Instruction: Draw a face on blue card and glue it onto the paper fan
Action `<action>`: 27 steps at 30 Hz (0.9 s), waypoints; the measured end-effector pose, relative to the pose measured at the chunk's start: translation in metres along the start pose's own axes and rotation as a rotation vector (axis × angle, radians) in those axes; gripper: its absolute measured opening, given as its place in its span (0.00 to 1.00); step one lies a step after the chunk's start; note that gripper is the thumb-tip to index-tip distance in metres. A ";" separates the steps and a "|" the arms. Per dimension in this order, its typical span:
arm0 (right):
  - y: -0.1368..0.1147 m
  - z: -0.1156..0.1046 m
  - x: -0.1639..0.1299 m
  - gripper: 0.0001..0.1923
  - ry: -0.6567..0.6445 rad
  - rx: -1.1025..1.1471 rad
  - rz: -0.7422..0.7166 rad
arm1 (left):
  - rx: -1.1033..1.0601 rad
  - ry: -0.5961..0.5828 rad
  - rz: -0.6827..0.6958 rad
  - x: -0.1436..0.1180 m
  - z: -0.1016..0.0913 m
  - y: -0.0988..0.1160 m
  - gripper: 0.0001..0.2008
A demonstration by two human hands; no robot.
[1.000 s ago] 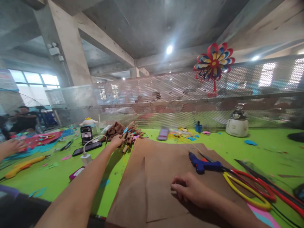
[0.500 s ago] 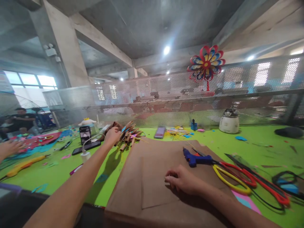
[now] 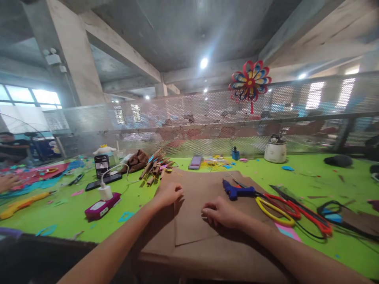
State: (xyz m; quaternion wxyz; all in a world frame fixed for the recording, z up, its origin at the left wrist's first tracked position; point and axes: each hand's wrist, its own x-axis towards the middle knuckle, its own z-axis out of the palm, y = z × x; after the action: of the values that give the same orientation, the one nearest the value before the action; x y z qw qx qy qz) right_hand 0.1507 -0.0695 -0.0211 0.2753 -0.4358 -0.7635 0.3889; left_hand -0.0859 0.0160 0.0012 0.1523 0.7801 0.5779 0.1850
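Over the upper left part of the brown paper sheet (image 3: 204, 230), my left hand (image 3: 171, 194) has its fingers curled together; anything in them is hidden. My right hand (image 3: 219, 213) rests on the middle of the sheet, its fingers bent inward and pressed together, and I cannot make out anything between them. Just beyond it, on the sheet's right side, lies a blue glue gun (image 3: 238, 191). Yellow-handled scissors (image 3: 274, 213) and red-handled scissors (image 3: 310, 217) lie to its right. Several rolled brown paper tubes (image 3: 155, 169) are heaped past the left hand.
A purple power strip (image 3: 103, 206) with a white charger (image 3: 105, 192) sits left, near a propped phone (image 3: 102, 165). A yellow glue gun (image 3: 22, 205) lies farther left, near another person's hand (image 3: 8, 182). A white pot (image 3: 275, 150) stands by the mesh partition (image 3: 183, 130).
My left hand has drawn back from the heap of paper tubes to the brown sheet, near my right hand. The right hand stays in about the same place on the sheet.
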 end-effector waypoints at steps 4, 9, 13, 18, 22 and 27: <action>-0.001 -0.001 0.004 0.13 -0.050 -0.057 0.000 | 0.174 -0.048 0.050 0.000 0.004 0.009 0.15; -0.013 -0.010 -0.004 0.13 -0.106 -0.194 -0.007 | 0.297 -0.064 0.120 -0.004 0.018 0.019 0.13; -0.023 -0.025 -0.038 0.12 -0.082 -0.345 -0.054 | 0.371 0.011 0.205 -0.009 0.020 0.022 0.11; -0.016 -0.062 -0.098 0.14 0.116 -0.502 -0.023 | 0.429 0.083 0.285 -0.012 0.017 0.023 0.13; 0.002 -0.114 -0.135 0.17 0.367 -0.533 0.158 | 0.443 0.098 0.316 -0.010 0.018 0.022 0.14; 0.019 -0.165 -0.161 0.19 0.521 -0.511 0.269 | 0.427 0.079 0.337 -0.007 0.019 0.018 0.13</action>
State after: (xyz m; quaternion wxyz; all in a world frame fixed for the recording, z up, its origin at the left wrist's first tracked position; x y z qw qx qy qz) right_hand 0.3597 -0.1464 0.0396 0.2892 -0.6708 -0.6762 0.0951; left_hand -0.0640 0.0034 -0.0079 -0.0710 0.8720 0.4712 0.1122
